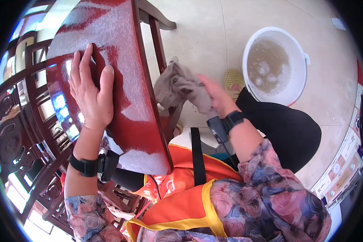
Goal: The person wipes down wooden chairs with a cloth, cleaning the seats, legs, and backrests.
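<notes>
A glossy dark red wooden seat or tabletop [125, 133] fills the left middle of the head view, with pale reflections on its surface. My left hand [92, 90] lies flat on it, fingers spread and thumb apart. Just off its right edge, my right hand [218, 97] grips a crumpled grey-brown cloth [175, 84]. The cloth hangs in folds beside the edge and covers part of a dark wooden leg. Black straps with small devices sit on both my wrists.
A white bucket [304, 76] of cloudy, foamy water stands on the beige tiled floor [201, 36] at the right. My foot in a yellow woven slipper [232, 78] is beside it. Dark carved wooden chairs [18, 141] stand along the left. An orange apron [181, 197] covers my lap.
</notes>
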`<action>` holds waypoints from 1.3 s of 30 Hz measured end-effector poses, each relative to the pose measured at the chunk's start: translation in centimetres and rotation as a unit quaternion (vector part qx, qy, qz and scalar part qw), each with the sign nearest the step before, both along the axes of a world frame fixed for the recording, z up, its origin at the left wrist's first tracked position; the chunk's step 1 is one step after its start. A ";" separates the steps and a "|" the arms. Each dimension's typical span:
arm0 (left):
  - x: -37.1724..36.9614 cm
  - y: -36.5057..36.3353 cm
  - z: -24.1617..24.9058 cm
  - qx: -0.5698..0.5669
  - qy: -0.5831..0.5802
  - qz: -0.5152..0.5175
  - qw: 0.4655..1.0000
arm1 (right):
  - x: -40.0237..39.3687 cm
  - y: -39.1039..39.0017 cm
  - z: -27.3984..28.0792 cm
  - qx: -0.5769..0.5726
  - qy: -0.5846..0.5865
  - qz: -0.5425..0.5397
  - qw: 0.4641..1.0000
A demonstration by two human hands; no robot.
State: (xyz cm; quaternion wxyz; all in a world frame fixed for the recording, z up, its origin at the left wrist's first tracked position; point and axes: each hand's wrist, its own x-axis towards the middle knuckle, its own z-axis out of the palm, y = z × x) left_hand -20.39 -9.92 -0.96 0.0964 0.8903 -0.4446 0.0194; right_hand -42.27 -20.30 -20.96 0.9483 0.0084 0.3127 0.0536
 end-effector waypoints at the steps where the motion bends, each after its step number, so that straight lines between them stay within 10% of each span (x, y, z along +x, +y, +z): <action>1: -0.1 -0.1 0.1 0.000 0.005 -0.008 1.000 | 0.9 2.1 -1.7 0.002 0.033 0.038 0.999; 5: -0.3 -0.3 0.3 0.003 0.019 -0.038 0.999 | 3.1 6.2 -5.1 -0.301 0.093 0.206 0.926; 8: -0.6 -0.6 0.2 0.002 0.044 -0.046 0.998 | 3.1 7.6 -8.3 -0.573 0.080 0.339 0.742; 10: -0.4 -0.7 0.1 -0.001 0.037 -0.053 0.998 | 4.0 8.6 -14.3 -0.809 0.010 0.298 0.507; 13: -0.4 -0.5 0.0 0.003 0.064 -0.046 0.997 | 4.2 9.2 -18.4 -0.788 0.143 0.470 0.371; 19: -0.4 -0.4 0.0 -0.008 0.045 -0.051 0.998 | 1.2 8.2 -12.7 -0.609 0.224 0.437 0.623; 21: -0.2 -0.2 -0.2 -0.005 0.019 -0.041 0.999 | -1.1 12.3 -16.6 -0.664 0.072 0.538 0.514; 22: -0.3 0.0 -0.2 -0.012 0.019 -0.041 0.999 | -2.3 13.3 -15.0 -0.381 0.118 0.375 0.837; 23: -0.2 0.0 -0.2 -0.008 0.011 -0.029 1.000 | -3.4 14.3 -12.5 -0.020 0.134 0.127 0.983; 28: 0.1 0.2 -0.6 -0.020 -0.013 0.000 1.000 | -1.9 12.5 2.4 -0.439 -0.187 0.221 0.851; 29: 0.1 0.1 -0.5 -0.025 -0.004 0.006 1.000 | -1.2 12.9 3.9 -0.102 -0.098 0.173 0.975; 30: 0.1 0.2 -0.5 -0.031 -0.006 0.004 0.999 | -1.2 13.6 5.1 0.250 0.003 0.100 0.963; 32: 0.4 0.3 -0.5 -0.020 -0.024 0.016 0.999 | -2.0 12.8 7.3 -0.214 -0.170 0.089 0.958; 34: 0.5 0.2 -0.4 -0.030 -0.029 0.021 0.999 | -4.3 8.0 12.5 0.125 0.072 0.098 0.985; 36: 0.3 0.3 -0.6 -0.019 -0.033 0.028 0.999 | -5.0 6.4 10.8 0.180 -0.117 0.022 0.977; 38: 0.3 0.3 -0.7 -0.029 -0.031 0.021 0.999 | -2.5 2.8 12.2 -0.289 -0.053 0.157 0.943; 39: 0.2 0.2 -0.7 -0.029 -0.030 0.022 0.999 | -1.0 3.1 11.5 -0.292 -0.055 0.157 0.942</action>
